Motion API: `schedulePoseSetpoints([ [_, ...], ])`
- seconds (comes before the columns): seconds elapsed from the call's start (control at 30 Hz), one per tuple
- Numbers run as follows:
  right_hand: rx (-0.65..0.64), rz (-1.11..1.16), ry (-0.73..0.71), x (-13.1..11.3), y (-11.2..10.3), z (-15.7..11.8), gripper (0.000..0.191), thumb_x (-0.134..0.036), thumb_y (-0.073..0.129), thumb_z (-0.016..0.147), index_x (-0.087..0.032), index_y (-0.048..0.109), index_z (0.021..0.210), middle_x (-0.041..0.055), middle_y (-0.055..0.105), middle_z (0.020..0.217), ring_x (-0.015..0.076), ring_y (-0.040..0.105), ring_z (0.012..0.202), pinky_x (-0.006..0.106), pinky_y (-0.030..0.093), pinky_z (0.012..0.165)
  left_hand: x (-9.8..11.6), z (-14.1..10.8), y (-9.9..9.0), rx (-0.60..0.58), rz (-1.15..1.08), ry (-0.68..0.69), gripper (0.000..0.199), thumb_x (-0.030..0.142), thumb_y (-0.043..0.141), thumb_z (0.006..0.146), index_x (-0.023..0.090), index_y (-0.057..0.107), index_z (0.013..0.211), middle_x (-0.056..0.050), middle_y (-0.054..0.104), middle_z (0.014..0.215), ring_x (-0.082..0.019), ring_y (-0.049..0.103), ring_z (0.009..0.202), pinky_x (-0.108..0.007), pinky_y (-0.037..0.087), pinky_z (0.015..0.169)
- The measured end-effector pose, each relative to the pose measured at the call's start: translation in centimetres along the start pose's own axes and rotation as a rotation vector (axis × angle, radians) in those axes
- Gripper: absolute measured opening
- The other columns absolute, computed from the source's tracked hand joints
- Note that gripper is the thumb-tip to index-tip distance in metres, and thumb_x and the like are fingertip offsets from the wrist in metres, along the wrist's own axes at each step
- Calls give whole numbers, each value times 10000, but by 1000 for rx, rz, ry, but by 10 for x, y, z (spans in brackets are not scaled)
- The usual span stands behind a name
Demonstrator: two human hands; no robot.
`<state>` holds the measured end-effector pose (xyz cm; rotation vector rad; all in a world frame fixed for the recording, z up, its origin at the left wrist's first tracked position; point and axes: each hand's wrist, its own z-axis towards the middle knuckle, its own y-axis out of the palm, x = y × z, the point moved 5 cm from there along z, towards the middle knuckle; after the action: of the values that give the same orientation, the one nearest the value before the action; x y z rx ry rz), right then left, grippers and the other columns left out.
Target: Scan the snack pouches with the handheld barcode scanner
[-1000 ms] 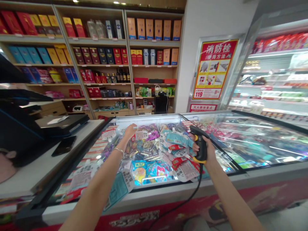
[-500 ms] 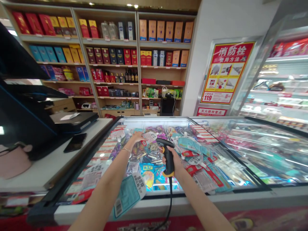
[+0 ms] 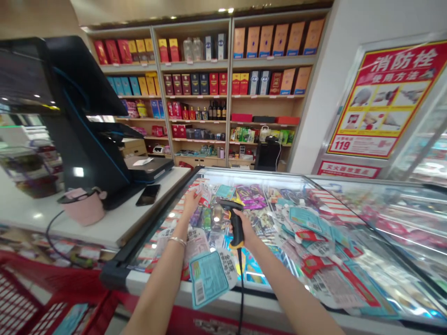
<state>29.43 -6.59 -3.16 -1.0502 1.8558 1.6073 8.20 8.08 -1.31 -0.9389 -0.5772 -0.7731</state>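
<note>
My right hand (image 3: 244,228) is wrapped round the grip of a black and yellow barcode scanner (image 3: 237,230). Its head points left, and its cord hangs over the freezer's front edge. Over the far left of the glass, my left hand (image 3: 190,204) has its fingers closed on a red and white drink pouch (image 3: 204,193). A blue pouch (image 3: 225,191) lies just right of it. Under my left forearm are a pinkish pouch (image 3: 197,242) and a blue pouch (image 3: 209,278). Several more pouches (image 3: 324,251) are heaped to the right of the scanner.
The glass-topped freezer (image 3: 296,304) holds packaged ices. On the left counter (image 3: 164,195) are a black till (image 3: 91,125), a phone (image 3: 148,195) and a pink container (image 3: 82,207). A red shopping basket (image 3: 80,298) stands below left. Shelves of boxes (image 3: 195,83) line the back.
The view has turned left, bringing the pink container and red basket further in. My left hand has moved left, away from the scanner. My right hand still holds the scanner.
</note>
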Motion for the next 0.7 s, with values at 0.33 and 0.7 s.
schedulePoseSetpoints([
  [0.33,-56,-105,-11,5,-6,-20,289,-425,617,755,-143,667,799,17,601,542,102,477,387,216,398,381,30,-7,5,26,-41,189,298,296,503,848,162,607,1094,-120,609,1174,-231,543,1134,-387,393,1015],
  [0.7,-40,-36,-47,-1,-4,-18,280,-389,627,719,-134,673,826,3,628,600,83,484,371,200,389,357,35,-11,9,17,-156,137,351,299,512,847,157,603,1156,-120,620,1215,-238,544,1162,-394,377,1036],
])
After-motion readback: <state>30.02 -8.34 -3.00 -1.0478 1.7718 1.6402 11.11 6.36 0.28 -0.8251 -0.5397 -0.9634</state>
